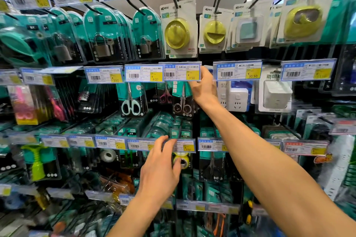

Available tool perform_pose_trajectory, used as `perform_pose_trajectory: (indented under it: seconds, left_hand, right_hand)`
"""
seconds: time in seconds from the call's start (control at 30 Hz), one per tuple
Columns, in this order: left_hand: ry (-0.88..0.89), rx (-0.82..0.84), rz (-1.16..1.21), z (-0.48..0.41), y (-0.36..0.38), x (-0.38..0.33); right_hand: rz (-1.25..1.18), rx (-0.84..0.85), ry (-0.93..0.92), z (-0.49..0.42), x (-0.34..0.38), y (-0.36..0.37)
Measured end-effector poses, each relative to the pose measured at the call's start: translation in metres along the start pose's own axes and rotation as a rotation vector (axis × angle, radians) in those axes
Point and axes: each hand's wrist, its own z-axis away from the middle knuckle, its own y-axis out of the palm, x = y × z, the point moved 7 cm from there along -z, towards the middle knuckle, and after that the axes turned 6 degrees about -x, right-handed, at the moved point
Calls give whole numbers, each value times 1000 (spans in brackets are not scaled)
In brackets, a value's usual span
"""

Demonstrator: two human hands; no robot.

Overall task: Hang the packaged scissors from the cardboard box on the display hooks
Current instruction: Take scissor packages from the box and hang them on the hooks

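Teal and black scissors packs hang beside mint-handled scissors. Price tags are white, blue-edged, with yellow squares. Yellow-green lights sit on white cards.

Top row, left: padlocks hang in teal blister packs.
Top row, right: yellow night lights on white cards.
Middle row, right: white socket adapters.
Rails: blue-and-yellow price tags.
Lower row: packaged tape roll.

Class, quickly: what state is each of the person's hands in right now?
Left hand: open, fingers spread, holding nothing.
Right hand: at the edge of the clear plastic price label; fingertips hidden, so its grip cannot be told.
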Motion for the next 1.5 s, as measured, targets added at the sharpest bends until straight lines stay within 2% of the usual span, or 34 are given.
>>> perform_pose_trajectory:
  seconds: [0.2, 0.37, 0.53, 0.7, 0.77, 0.87, 1.03, 1.2, 1.5]
  left_hand:
    - [-15, 45, -15, 2, -2, -1]
    - [-49, 122, -23, -2, -8, -6]
    - [-61, 187, -100, -12, -20, -19]
    - [95, 184, -197, -32, -27, -35]
    - [161, 195, -226, -35, -25, -41]
    - [233, 206, -249, -27, -21, -50]
    - [384, 216, -206, 14, -11, -90]
    - [440, 374, -192, 78, 19, -136]
    - [592, 632, -135, 191, 63, -240]
  right_hand:
    - [46, 3, 4, 6, -3, -4]
    - [128, 73, -1, 40, 6, -21]
    - [473, 254, -33, 87, -2, -36]
    - [723, 532, -94, 127, -18, -44]
    - [800, 591, -163, 142, -21, -47]
    - [824, 557, -261, 162, -21, -60]
    - [901, 503, -305, 202, -22, -104]
    - [1050, 660, -137, 257, -41, -169]
    - [1186, 654, 171, 355, -107, -341]
